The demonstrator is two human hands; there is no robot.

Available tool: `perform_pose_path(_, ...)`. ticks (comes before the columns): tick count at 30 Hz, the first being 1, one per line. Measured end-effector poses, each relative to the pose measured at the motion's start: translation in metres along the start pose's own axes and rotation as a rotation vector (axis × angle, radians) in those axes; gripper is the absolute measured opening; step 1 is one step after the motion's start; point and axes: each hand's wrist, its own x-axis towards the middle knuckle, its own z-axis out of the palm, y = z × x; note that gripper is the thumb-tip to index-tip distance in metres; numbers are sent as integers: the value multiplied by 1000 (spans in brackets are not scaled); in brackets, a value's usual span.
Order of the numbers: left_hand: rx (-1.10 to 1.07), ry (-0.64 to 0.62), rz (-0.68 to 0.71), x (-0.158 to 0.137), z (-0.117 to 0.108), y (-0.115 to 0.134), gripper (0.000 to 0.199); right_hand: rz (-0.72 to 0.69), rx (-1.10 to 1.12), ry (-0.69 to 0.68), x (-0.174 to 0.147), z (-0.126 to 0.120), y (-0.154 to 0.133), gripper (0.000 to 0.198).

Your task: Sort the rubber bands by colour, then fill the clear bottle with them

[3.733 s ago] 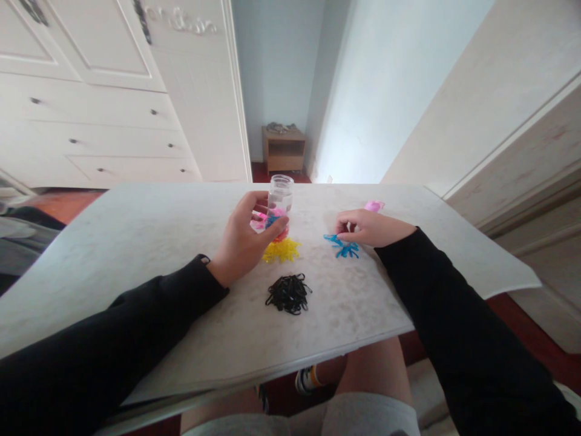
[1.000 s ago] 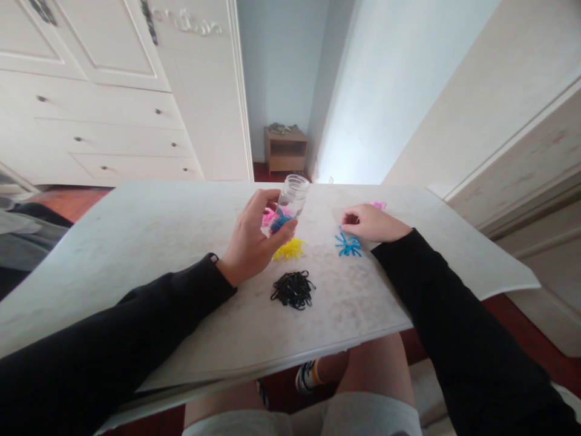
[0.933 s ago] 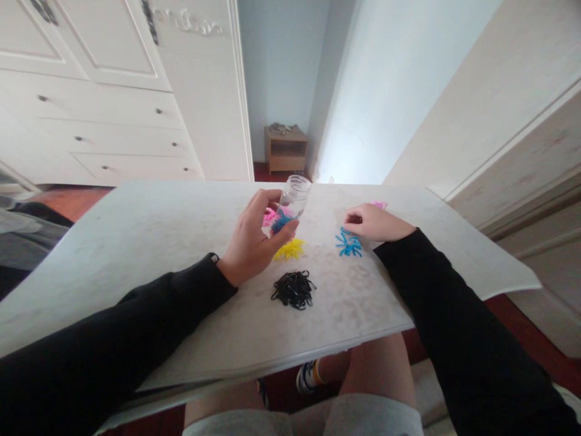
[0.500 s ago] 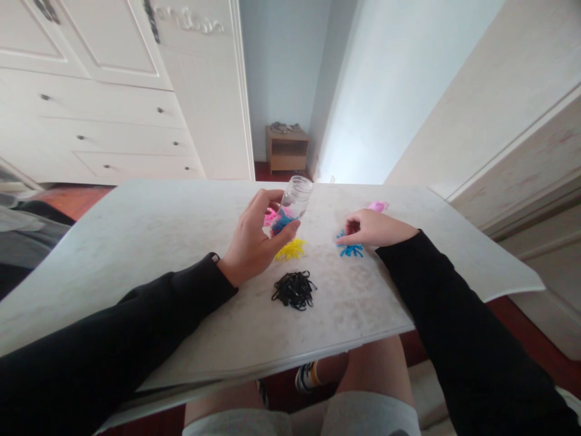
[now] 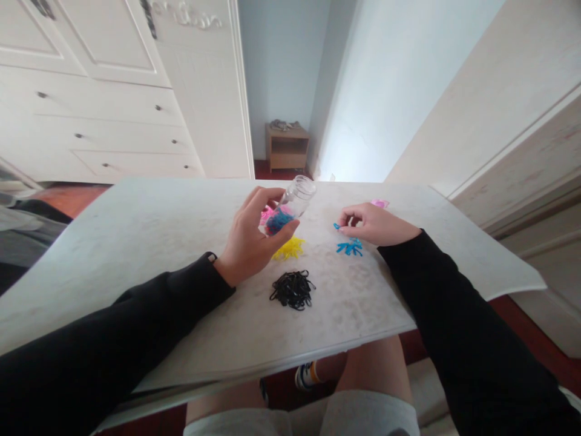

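Note:
My left hand [image 5: 256, 236] is wrapped round a clear jar [image 5: 299, 194], tilted with its open mouth up and to the right. Blue and some red rubber bands [image 5: 280, 221] lie in its lower part. Between the fingertips of my right hand [image 5: 363, 223] is a blue rubber band [image 5: 336, 226], lifted just off a small blue pile [image 5: 349, 247]. Below the jar sits a yellow pile [image 5: 289, 248], and nearer to me a black pile [image 5: 293, 290] of rubber bands. Pink bands [image 5: 267, 213] show partly behind the jar and my left hand.
A pink item [image 5: 380, 203] lies beyond my right hand, partly hidden. Everything rests on a white table [image 5: 181, 242], whose front edge runs above my legs. A white cabinet [image 5: 113, 109] and a small wooden nightstand [image 5: 287, 148] stand behind it.
My right hand has risen away from the blue pile with a blue rubber band pinched in its fingers. The jar leans slightly more to the right.

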Motion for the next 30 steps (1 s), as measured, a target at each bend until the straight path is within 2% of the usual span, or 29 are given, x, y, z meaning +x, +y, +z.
perform_pose_path(5, 63, -53, 30, 0, 0, -1, 34, -137, 380, 83, -3, 4, -11, 22)
perform_pose_path(8, 71, -78, 12, -1, 2, -3, 37, -182, 468, 125, -3, 7, -15, 26)
perform_pose_path(13, 68, -140, 9, -3, 3, -5, 38, -220, 344, 245, 2, 16, -13, 22)
perform_pose_path(21, 85, -204, -32, -3, 2, -3, 37, -393, 146, 376, 4, 24, -13, 10)
perform_pose_path(25, 107, -204, -43, -3, 3, -3, 37, -493, 140, 384, 1, 22, -22, 7)
perform_pose_path(30, 101, -212, -30, -4, 4, -2, 36, -493, 152, 386, 2, 23, -25, 8)
